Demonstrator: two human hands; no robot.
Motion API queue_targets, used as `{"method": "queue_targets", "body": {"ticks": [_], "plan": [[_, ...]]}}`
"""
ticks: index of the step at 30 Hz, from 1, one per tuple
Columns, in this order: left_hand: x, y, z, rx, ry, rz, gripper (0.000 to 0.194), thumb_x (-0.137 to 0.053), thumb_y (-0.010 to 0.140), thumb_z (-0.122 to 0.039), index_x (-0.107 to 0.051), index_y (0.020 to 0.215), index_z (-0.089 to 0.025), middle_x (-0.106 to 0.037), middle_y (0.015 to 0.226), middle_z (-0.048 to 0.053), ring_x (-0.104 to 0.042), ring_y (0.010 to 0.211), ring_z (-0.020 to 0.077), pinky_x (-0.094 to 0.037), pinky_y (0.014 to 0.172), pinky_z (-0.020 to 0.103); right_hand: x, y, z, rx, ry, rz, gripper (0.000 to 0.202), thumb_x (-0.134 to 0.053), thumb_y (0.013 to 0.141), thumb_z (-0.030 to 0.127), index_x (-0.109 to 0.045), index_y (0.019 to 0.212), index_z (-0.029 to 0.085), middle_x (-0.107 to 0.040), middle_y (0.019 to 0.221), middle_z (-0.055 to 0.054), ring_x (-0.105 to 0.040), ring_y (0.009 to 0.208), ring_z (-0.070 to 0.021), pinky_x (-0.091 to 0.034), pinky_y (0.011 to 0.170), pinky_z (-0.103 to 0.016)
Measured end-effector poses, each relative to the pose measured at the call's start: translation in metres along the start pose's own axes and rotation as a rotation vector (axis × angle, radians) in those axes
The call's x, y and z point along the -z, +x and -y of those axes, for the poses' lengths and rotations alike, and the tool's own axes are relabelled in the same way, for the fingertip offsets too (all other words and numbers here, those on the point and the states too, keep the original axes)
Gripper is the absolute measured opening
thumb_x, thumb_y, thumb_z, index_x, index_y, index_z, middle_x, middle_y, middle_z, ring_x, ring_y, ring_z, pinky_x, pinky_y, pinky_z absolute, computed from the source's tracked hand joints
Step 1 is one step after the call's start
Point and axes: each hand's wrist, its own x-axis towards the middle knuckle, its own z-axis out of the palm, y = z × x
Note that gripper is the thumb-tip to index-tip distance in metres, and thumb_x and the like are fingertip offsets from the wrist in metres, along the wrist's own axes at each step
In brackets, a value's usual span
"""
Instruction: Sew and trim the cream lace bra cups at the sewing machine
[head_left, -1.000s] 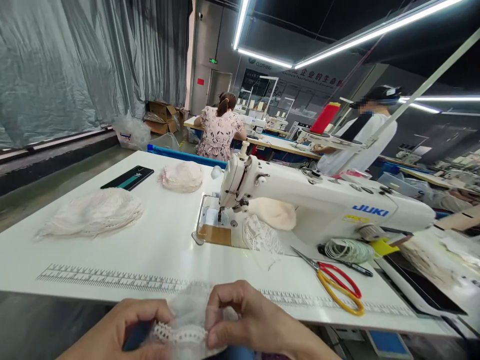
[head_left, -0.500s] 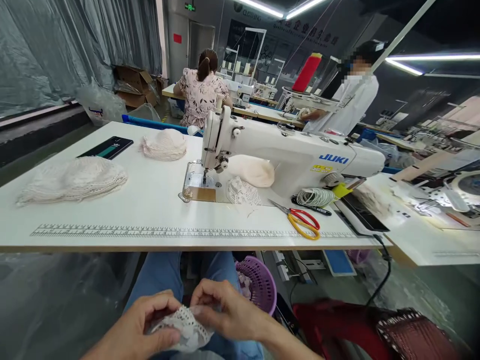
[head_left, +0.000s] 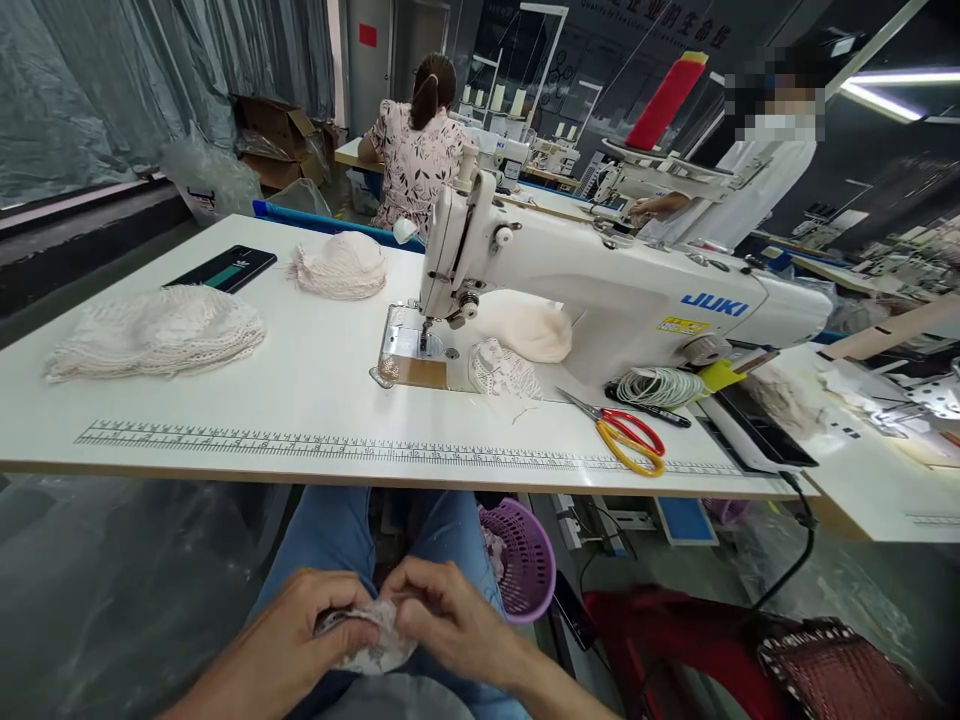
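A small piece of white lace fabric [head_left: 381, 648] is bunched between my two hands above my lap. My left hand [head_left: 311, 625] pinches its left side between thumb and fingers. On the other side, my right hand [head_left: 442, 615] grips the lace with thumb and forefinger, close to the left fingertips. Behind them stands the white sewing machine [head_left: 600, 270] on its table. Beside its needle plate lie another piece of lace [head_left: 504, 370] and a beige cup-shaped piece [head_left: 536, 332].
Two stacks of pale lace-edged pieces, the larger [head_left: 157, 330] and the smaller [head_left: 341, 265], lie on the table's left. Scissors [head_left: 626, 440] rest near the table's front edge. A purple basket [head_left: 536, 560] stands below. Two people work beyond.
My hands have drawn closer together, and the lace is now more folded and compact between them. The camera view has tilted down and shifted slightly, so the table sits differently in frame.
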Motion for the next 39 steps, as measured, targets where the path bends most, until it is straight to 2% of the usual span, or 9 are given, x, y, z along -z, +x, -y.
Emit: {"method": "queue_targets", "body": {"ticks": [2,5,9,14,22,26,29,35,39], "plan": [[0.001,0.002,0.0,0.005,0.03,-0.008,0.034,-0.047,0.085,-0.041,-0.054,0.061,-0.018,-0.043,0.061,-0.004,-0.043,0.061,0.0152,-0.028,0.057,0.024,0.001,0.002,-0.001,0.017,0.023,-0.01,0.05,-0.063,0.075,0.064,-0.057,0.084,0.015,-0.046,0.066,0.003,-0.038,0.059,-0.0092,-0.029,0.052,-0.02],[0.003,0.002,0.0,0.007,0.047,-0.014,0.033,-0.046,0.085,-0.038,-0.052,0.059,-0.019,-0.04,0.06,-0.004,-0.041,0.06,0.0145,-0.026,0.056,0.024,0.0,0.004,-0.002,-0.009,-0.028,-0.062,0.05,-0.077,0.062,0.06,-0.057,0.077,0.016,-0.048,0.065,0.004,-0.041,0.061,-0.0101,-0.031,0.056,-0.021],[0.005,0.002,0.003,0.012,-0.049,0.022,0.028,-0.05,0.084,-0.039,-0.057,0.066,-0.019,-0.039,0.064,-0.004,-0.036,0.061,0.0141,-0.025,0.056,0.024,0.0,0.006,-0.001,-0.099,-0.007,-0.095,0.044,-0.074,0.068,0.056,-0.057,0.07,0.015,-0.049,0.062,0.004,-0.041,0.059,-0.0095,-0.031,0.055,-0.021],[0.006,0.004,0.008,0.053,-0.147,0.033,0.021,-0.058,0.079,-0.039,-0.062,0.074,-0.019,-0.043,0.066,-0.004,-0.039,0.063,0.0145,-0.028,0.057,0.023,0.005,0.007,0.001,-0.162,0.031,-0.092,0.046,-0.075,0.066,0.058,-0.058,0.068,0.014,-0.049,0.06,0.004,-0.041,0.057,-0.0091,-0.031,0.053,-0.021],[0.004,0.012,0.016,-0.026,-0.376,0.095,0.041,-0.059,0.08,-0.054,-0.067,0.081,-0.014,-0.05,0.067,-0.002,-0.041,0.062,0.014,-0.03,0.058,0.024,0.009,0.008,-0.001,-0.18,0.161,-0.051,0.049,-0.07,0.069,0.06,-0.058,0.069,0.013,-0.049,0.061,0.003,-0.041,0.058,-0.0086,-0.032,0.055,-0.022],[0.004,0.013,0.015,0.012,-0.437,0.051,0.04,-0.066,0.075,-0.055,-0.065,0.074,-0.015,-0.051,0.066,-0.003,-0.04,0.062,0.0133,-0.031,0.058,0.023,0.01,0.005,-0.003,-0.188,0.158,-0.001,0.05,-0.081,0.056,0.056,-0.057,0.07,0.015,-0.048,0.062,0.006,-0.038,0.058,-0.0075,-0.029,0.053,-0.02],[0.005,0.012,0.015,0.079,-0.511,0.025,0.042,-0.072,0.07,-0.056,-0.06,0.068,-0.015,-0.046,0.059,-0.006,-0.035,0.057,0.0104,-0.027,0.054,0.021,0.014,0.003,-0.006,-0.193,0.104,0.003,0.045,-0.081,0.058,0.052,-0.059,0.067,0.014,-0.048,0.062,0.006,-0.036,0.057,-0.0066,-0.026,0.05,-0.019],[0.007,0.013,0.024,0.112,-0.665,0.09,0.05,-0.079,0.061,-0.058,-0.07,0.082,-0.014,-0.06,0.069,0.0,-0.048,0.063,0.0131,-0.035,0.059,0.023,0.024,0.001,-0.002,-0.22,0.226,0.069,0.046,-0.083,0.055,0.052,-0.063,0.069,0.013,-0.054,0.069,0.004,-0.044,0.061,-0.0076,-0.034,0.055,-0.019],[0.007,0.013,0.026,0.084,-0.688,0.093,0.044,-0.078,0.063,-0.057,-0.071,0.073,-0.016,-0.059,0.072,0.001,-0.048,0.063,0.0136,-0.035,0.058,0.024,0.027,-0.001,0.001,-0.267,0.319,0.112,0.051,-0.087,0.048,0.047,-0.064,0.078,0.014,-0.057,0.07,0.004,-0.047,0.062,-0.0077,-0.038,0.059,-0.02]]}}
